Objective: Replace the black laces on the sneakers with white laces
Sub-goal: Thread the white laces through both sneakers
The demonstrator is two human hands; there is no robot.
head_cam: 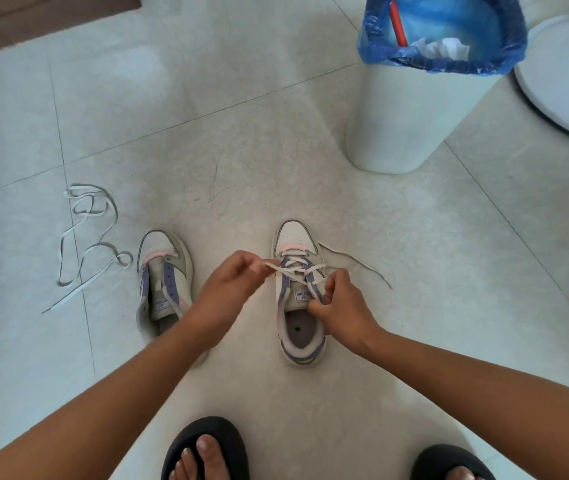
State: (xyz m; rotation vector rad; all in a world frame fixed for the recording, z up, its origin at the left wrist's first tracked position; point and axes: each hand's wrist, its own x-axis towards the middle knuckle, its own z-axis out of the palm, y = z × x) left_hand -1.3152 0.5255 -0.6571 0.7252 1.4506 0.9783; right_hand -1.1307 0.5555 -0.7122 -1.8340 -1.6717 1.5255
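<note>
— What are the hands doing now?

— Both are at the right shoe [297, 292], a little right of the frame's center. The left hand [231, 285] pinches one end of the white lace [297, 270] between thumb and fingertips, just left of the shoe. The right hand [338, 303] has its fingers curled around the right eyelet edge, near the tongue.

— Is the lace in the shoe?

— Yes, it crosses the upper eyelets several times. Its other end lies loose on the floor [241, 150], to the right of the toe.

— And the second shoe?

— The left shoe [163, 282] stands beside, left of center, with no lace in it. The left forearm hides its heel.

— Another lace?

— A spare lace [86, 237], white, lies tangled at the middle left of the frame, touching nothing.

— What else is there?

— A white bin [411, 112] with a blue bag, upper right. At the bottom edge, two feet in black slippers [207, 445].
</note>
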